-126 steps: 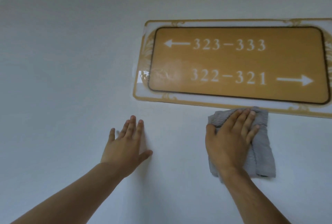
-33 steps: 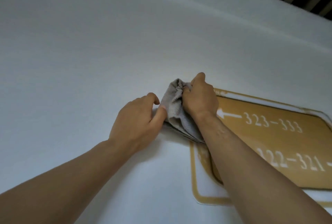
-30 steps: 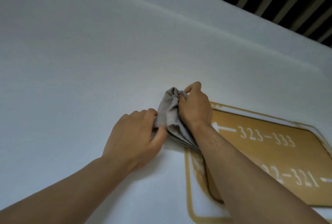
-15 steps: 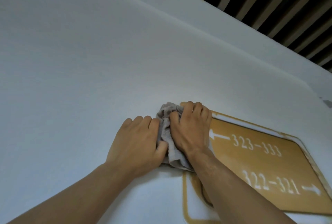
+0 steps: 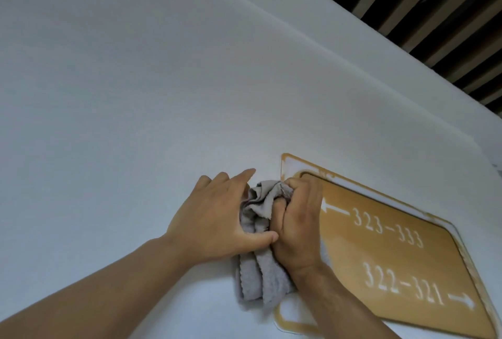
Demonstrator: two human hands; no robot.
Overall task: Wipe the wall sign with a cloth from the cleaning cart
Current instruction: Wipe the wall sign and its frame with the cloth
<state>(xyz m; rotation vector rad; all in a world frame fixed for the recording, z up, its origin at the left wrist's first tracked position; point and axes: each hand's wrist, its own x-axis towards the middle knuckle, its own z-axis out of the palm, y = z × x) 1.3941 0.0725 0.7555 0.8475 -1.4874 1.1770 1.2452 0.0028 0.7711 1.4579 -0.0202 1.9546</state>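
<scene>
A gold wall sign with white numbers and arrows hangs on the white wall at the lower right. A bunched grey cloth lies against the sign's left edge and hangs down below my hands. My right hand is clenched on the cloth's upper part, over the sign's top left area. My left hand holds the cloth from the left, thumb pressed under it, fingers stretched along the wall. The sign's left border is mostly hidden behind cloth and hands.
The white wall fills the left and top of the view. A dark slatted ceiling runs along the top right corner. The cleaning cart is not in view.
The cloth has slid down the sign's left edge, uncovering the top left corner. My right hand has closed into a fist on it, and my left fingers have stretched out.
</scene>
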